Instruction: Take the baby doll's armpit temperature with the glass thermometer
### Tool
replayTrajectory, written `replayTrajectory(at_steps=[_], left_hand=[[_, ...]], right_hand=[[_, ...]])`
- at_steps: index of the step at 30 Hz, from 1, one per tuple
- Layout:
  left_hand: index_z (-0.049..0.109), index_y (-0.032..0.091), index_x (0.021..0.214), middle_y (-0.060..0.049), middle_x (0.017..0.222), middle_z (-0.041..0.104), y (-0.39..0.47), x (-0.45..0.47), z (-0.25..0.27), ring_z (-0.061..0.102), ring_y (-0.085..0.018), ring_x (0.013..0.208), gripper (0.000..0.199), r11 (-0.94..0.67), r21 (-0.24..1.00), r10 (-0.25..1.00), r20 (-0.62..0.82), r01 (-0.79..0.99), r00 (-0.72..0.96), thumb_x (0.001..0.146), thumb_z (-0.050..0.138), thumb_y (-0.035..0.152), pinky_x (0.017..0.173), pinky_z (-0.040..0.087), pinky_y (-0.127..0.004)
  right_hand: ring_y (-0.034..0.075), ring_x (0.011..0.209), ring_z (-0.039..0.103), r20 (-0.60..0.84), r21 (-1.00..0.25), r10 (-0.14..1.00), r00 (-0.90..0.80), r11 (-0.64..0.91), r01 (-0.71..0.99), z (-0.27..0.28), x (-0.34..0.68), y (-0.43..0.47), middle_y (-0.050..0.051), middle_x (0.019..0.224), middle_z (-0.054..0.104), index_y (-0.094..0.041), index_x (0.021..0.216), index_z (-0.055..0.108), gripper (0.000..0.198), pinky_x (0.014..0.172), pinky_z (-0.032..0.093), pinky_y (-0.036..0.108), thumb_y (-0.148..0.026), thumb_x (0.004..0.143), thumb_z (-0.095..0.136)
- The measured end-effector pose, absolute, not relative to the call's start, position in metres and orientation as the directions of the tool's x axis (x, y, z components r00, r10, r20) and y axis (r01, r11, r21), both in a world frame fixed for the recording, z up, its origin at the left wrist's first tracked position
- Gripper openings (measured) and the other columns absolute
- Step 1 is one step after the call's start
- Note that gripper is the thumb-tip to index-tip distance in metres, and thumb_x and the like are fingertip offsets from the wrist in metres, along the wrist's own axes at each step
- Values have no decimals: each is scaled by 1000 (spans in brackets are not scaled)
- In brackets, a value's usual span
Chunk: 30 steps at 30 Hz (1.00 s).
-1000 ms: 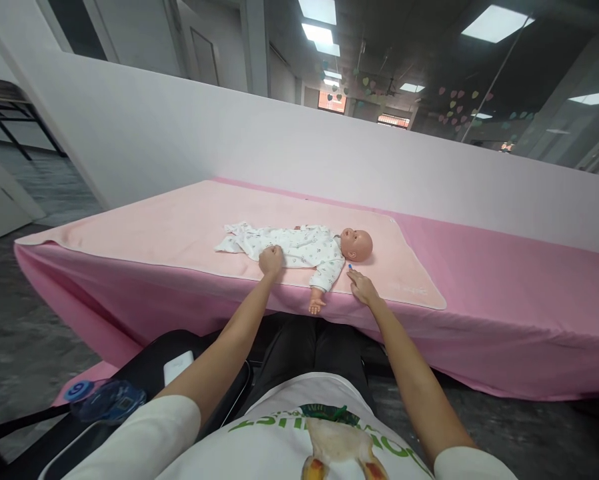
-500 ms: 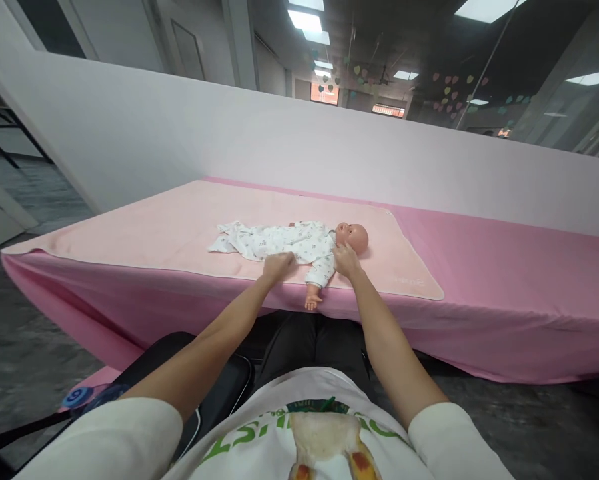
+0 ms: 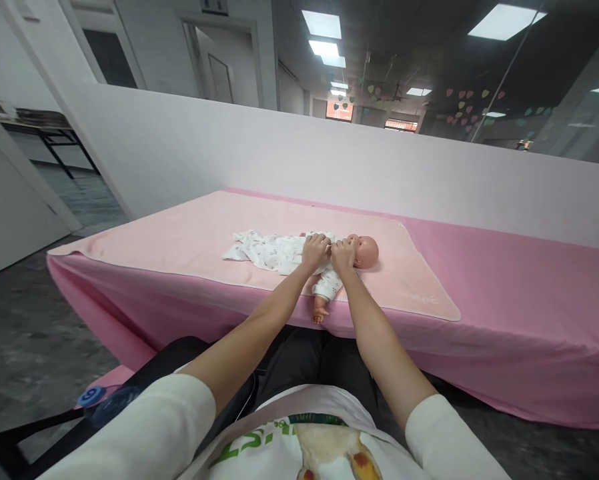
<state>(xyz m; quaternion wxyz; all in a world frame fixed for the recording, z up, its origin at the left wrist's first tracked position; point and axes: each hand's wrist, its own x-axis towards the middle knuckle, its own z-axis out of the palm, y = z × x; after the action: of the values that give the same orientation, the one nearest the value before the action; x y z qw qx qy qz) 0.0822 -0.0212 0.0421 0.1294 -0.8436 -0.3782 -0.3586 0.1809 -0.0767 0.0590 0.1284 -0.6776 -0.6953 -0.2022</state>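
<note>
A baby doll lies on its back across a pale pink mat, its head to the right. It wears a white patterned baby outfit, whose lower end lies loose to the left. My left hand is closed at the doll's upper chest, fingers curled on the outfit's front. Right beside it, my right hand is closed at the neckline, just under the doll's chin. Both hands pinch the cloth near the collar; the fingertips are partly hidden. One doll arm hangs over the table's near edge.
The pale pink mat covers the left part of a table draped in a pink cloth. A white wall with a glass panel above rises behind it. A blue-capped bottle is at lower left by a black chair.
My left hand has moved right and up from the doll's waist to its chest, beside my right hand. The right hand stays near the collar. The camera view has shifted slightly.
</note>
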Motion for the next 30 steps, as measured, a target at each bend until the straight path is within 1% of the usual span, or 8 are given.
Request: replayTrajectory(at_steps=[6,11,17,20,24,30], left_hand=[[65,22,91,-8,104,58,-12,93,36,47,-22,97,21,-660,174,568,753,731,333,83,46,25,91,24,-40],[68,24,82,-6,115,54,-11,101,31,43,-23,107,20,-634,224,596,751,740,284,83,48,28,97,17,-44],[67,21,78,-8,120,51,-10,113,28,39,-26,111,22,-561,222,667,691,798,277,83,45,21,98,19,-47],[66,20,75,-8,120,50,-6,115,29,38,-27,111,21,-531,237,698,666,814,262,81,47,21,98,20,-48],[66,21,77,-8,119,50,0,114,31,37,-27,110,19,-550,250,704,652,797,281,80,48,19,97,20,-48],[64,18,75,-10,117,51,8,115,34,38,-26,109,22,-549,254,735,600,796,316,81,43,15,96,21,-49]], right_hand=[[26,97,49,422,110,907,-17,-33,993,57,187,-71,13,88,64,-13,92,66,30,98,16,52,-8,82,38],[29,106,45,438,110,899,27,-83,991,51,189,-63,13,88,64,-13,93,66,29,99,14,55,-10,81,41],[28,102,48,453,149,891,25,-103,983,48,188,-56,12,86,65,-16,93,66,31,97,16,58,-7,81,39],[27,98,50,454,155,891,24,-106,982,49,188,-53,12,85,65,-15,92,67,30,96,20,55,-8,82,39],[25,92,52,444,165,896,-6,-75,983,48,190,-47,12,83,65,-15,92,66,29,92,26,49,-7,82,40],[24,91,50,447,192,892,-63,-27,981,43,191,-38,14,82,65,-12,90,66,26,91,26,46,-7,81,42]])
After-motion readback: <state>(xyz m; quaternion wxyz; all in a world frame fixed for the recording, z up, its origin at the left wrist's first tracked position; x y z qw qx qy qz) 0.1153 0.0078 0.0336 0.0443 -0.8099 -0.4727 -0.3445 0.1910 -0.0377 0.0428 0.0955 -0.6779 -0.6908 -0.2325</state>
